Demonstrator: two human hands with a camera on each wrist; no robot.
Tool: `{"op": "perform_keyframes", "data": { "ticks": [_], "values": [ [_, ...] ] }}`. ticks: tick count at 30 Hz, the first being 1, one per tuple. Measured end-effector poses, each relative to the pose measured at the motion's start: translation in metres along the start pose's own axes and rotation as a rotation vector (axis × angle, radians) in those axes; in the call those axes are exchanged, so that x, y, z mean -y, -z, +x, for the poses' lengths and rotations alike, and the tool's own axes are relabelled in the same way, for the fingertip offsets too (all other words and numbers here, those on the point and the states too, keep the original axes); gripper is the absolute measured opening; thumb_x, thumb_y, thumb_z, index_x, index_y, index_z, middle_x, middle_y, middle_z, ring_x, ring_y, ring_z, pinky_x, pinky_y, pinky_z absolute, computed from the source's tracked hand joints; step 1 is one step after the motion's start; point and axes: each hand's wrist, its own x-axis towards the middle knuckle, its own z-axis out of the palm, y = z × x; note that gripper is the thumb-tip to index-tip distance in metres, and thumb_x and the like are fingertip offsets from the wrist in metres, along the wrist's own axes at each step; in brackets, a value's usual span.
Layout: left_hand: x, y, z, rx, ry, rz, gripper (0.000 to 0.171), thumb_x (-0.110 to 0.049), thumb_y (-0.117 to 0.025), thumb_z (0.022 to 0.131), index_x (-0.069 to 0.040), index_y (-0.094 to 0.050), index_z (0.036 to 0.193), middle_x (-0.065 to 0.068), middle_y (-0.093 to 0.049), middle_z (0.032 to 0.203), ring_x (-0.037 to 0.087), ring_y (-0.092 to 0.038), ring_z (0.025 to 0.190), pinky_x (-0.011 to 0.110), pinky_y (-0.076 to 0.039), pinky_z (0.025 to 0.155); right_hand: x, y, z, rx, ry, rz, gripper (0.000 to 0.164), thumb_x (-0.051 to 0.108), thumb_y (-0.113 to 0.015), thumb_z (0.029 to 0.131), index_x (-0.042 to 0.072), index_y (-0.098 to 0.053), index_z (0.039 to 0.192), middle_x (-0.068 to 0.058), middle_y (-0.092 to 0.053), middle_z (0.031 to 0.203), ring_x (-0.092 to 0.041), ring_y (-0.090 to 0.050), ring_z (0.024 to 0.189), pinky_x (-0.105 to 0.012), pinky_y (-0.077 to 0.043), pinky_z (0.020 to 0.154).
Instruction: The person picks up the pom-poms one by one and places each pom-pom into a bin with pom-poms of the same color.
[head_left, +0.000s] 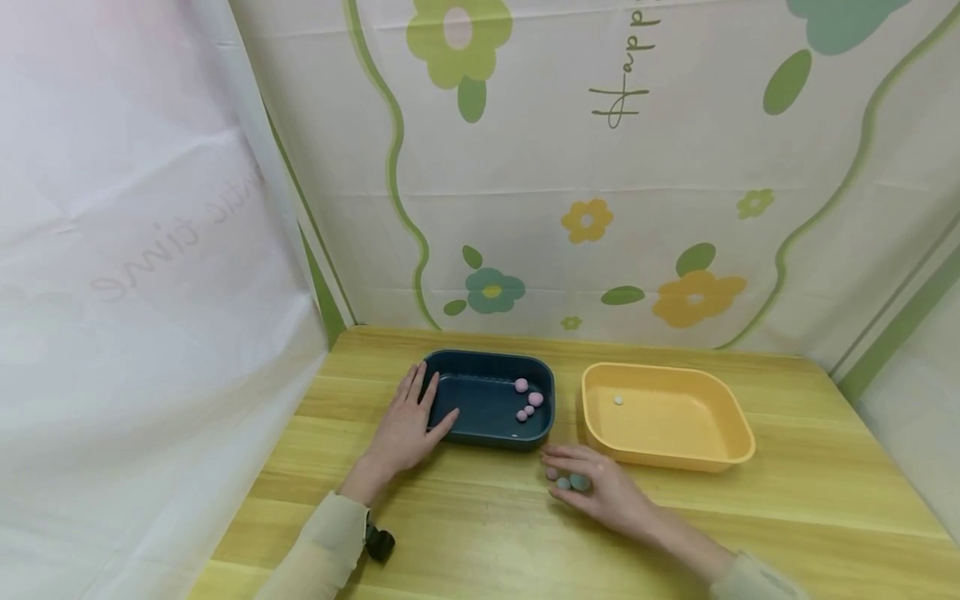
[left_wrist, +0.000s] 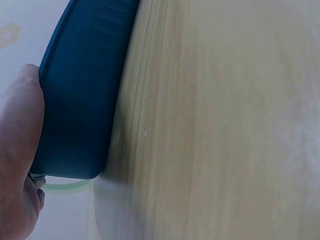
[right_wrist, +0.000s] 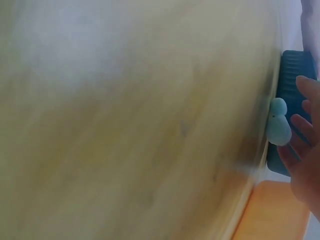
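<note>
Balls are the business here, little soft-looking ones. Two teal balls (head_left: 579, 482) and a pink ball (head_left: 552, 473) sit low, just right of centre in the head view, right by the right hand (head_left: 602, 489). That hand is loosely curved, thumb and fingers apart, and I can't see it actually gripping anything. Left hand (head_left: 405, 429) has its fingers spread over the left end of the blue tray (head_left: 472, 407), touching it, probably steadying it on the counter (head_left: 465, 521).

Blue tray's mid-frame, with four pink balls (head_left: 536, 400) toward its right side. Yellow tray (head_left: 667, 425), over to the right, has one pale ball (head_left: 618, 401) near its left end.

My read: we're at the pick-up step. Next move calls for a light thumb-and-finger pinch on just one ball, since they're bunched close and a sloppy grab could send a neighbour rolling.
</note>
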Motion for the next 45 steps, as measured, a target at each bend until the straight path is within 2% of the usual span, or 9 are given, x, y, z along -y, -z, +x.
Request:
{"op": "perform_keyframes", "data": {
  "ticks": [4,8,15,19,28,39,45],
  "values": [
    [-0.001,0.000,0.000,-0.011,-0.004,-0.008,0.090,-0.065,-0.050,0.111,-0.006,-0.026,0.175,0.020,-0.007,0.186,0.041,-0.010,0.174,0.058,-0.023,0.140,-0.001,-0.003,-0.002,0.044,-0.041,-0.016,0.035,0.012,-0.091,0.089,0.009,-0.084,0.123,-0.009,-0.079,0.134,-0.028,-0.075,0.122,-0.042,-0.067,0.099],
    [-0.001,-0.001,0.000,-0.022,-0.011,-0.007,0.090,-0.064,-0.051,0.111,-0.005,-0.027,0.174,0.020,-0.008,0.186,0.041,-0.011,0.174,0.059,-0.023,0.140,-0.001,-0.006,-0.004,0.060,-0.082,-0.046,0.030,0.014,-0.091,0.090,0.012,-0.085,0.120,-0.004,-0.080,0.132,-0.025,-0.075,0.121,-0.044,-0.067,0.098],
    [-0.001,0.000,0.000,-0.032,-0.019,-0.012,0.089,-0.062,-0.052,0.111,-0.004,-0.028,0.174,0.021,-0.009,0.185,0.042,-0.012,0.173,0.059,-0.023,0.140,0.001,-0.011,-0.004,-0.032,-0.052,-0.119,0.028,0.007,-0.093,0.084,0.015,-0.087,0.110,-0.002,-0.082,0.120,-0.022,-0.076,0.110,-0.047,-0.065,0.093],
    [0.000,0.000,0.000,-0.034,-0.021,-0.009,0.089,-0.062,-0.052,0.111,-0.004,-0.028,0.174,0.022,-0.009,0.185,0.043,-0.013,0.173,0.059,-0.023,0.139,0.002,-0.012,-0.003,-0.049,-0.032,-0.143,0.028,0.006,-0.094,0.082,0.016,-0.087,0.107,0.001,-0.083,0.114,-0.021,-0.076,0.107,-0.049,-0.064,0.093],
    [0.000,-0.001,0.000,-0.034,-0.020,-0.011,0.089,-0.062,-0.051,0.111,-0.004,-0.027,0.174,0.021,-0.009,0.185,0.042,-0.011,0.174,0.059,-0.022,0.140,-0.005,-0.015,-0.005,-0.059,0.105,-0.151,0.026,0.003,-0.095,0.079,0.017,-0.086,0.098,0.006,-0.082,0.106,-0.018,-0.074,0.103,-0.044,-0.061,0.092],
    [0.000,-0.001,-0.001,-0.022,-0.011,-0.015,0.089,-0.063,-0.050,0.111,-0.005,-0.027,0.174,0.021,-0.008,0.186,0.041,-0.009,0.174,0.059,-0.023,0.140,-0.002,-0.014,-0.005,-0.069,0.108,-0.083,0.025,0.001,-0.094,0.080,0.017,-0.085,0.097,0.010,-0.081,0.101,-0.012,-0.072,0.099,-0.039,-0.060,0.091],
    [0.000,0.000,-0.001,-0.025,-0.012,-0.028,0.089,-0.062,-0.051,0.111,-0.005,-0.027,0.174,0.021,-0.008,0.186,0.041,-0.009,0.174,0.059,-0.023,0.140,0.004,-0.008,0.002,-0.123,0.139,-0.042,0.029,-0.001,-0.094,0.077,0.016,-0.083,0.098,0.010,-0.081,0.100,-0.011,-0.071,0.095,-0.031,-0.057,0.092]
  ]
}}
